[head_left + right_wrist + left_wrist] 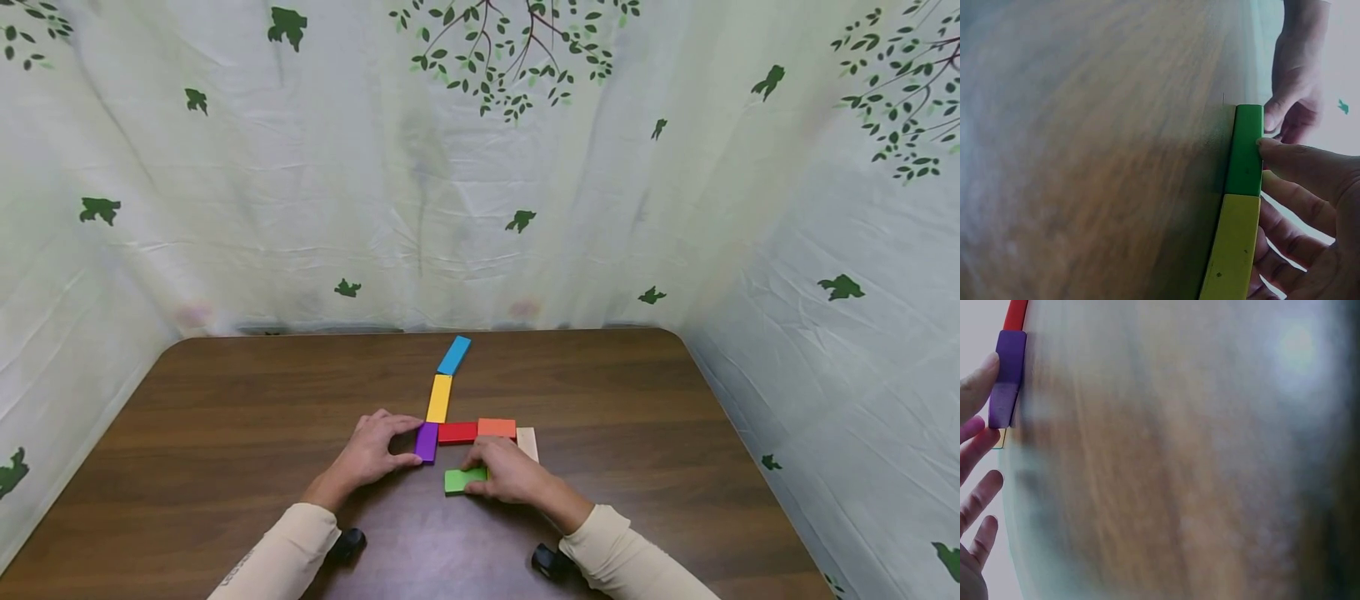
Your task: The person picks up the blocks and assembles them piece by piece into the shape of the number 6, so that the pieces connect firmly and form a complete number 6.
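Note:
My left hand point(372, 450) pinches a purple block point(426, 443) between thumb and index finger. In the left wrist view the thumb lies against the purple block point(1009, 378), while the other fingers spread loosely. My right hand point(513, 472) holds a green block point(461, 482) between thumb and index finger, nearer to me than the row. The right wrist view shows a yellow block point(1232, 247) end to end with the green block point(1247, 150); in the head view the right hand hides that yellow one. A red block point(457, 433) runs right from the purple one.
An orange block point(497, 427) continues the row after the red one, with a pale wooden block point(528, 443) at its right end. Beyond the purple block lie another yellow block point(439, 398) and a blue block point(453, 356). White leaf-patterned curtains point(420, 208) surround the brown table point(262, 400).

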Demonstrator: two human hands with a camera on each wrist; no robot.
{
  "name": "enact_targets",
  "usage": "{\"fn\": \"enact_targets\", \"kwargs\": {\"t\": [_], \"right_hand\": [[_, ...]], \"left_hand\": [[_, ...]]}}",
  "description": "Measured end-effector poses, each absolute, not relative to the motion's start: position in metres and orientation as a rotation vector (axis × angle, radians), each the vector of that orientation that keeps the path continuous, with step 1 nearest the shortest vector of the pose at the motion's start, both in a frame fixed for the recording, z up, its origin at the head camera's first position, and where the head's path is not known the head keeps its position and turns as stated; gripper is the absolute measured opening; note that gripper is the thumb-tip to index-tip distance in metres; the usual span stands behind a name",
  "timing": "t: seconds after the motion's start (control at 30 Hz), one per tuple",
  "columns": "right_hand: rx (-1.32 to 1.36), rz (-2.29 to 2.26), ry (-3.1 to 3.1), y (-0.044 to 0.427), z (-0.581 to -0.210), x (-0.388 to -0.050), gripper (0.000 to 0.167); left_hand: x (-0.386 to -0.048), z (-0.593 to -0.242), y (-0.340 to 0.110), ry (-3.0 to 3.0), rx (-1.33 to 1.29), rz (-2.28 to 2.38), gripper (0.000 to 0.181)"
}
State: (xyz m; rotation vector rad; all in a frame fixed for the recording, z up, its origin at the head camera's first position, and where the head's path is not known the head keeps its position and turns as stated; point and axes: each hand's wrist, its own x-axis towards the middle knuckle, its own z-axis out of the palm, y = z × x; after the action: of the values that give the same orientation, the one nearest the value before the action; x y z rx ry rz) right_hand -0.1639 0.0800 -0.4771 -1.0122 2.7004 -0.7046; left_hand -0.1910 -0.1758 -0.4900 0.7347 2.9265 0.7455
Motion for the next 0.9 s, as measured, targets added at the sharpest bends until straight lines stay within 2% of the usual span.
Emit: {"fn": "enact_targets", "kwargs": {"t": [0.53,0.9], "right_hand": [[-1.015,-0.696,2.711,0.081,-0.479,-0.162,0.022],[-0.975,-0.663,2.709,0.080,-0.475,-0.163,0.022]], "left_hand": [[-0.191,-0.487,-0.180,2.911,0.733,0.748,0.062],[-0.218,-0.464,-0.178,2.879,1.066,0.391,0.063]]}}
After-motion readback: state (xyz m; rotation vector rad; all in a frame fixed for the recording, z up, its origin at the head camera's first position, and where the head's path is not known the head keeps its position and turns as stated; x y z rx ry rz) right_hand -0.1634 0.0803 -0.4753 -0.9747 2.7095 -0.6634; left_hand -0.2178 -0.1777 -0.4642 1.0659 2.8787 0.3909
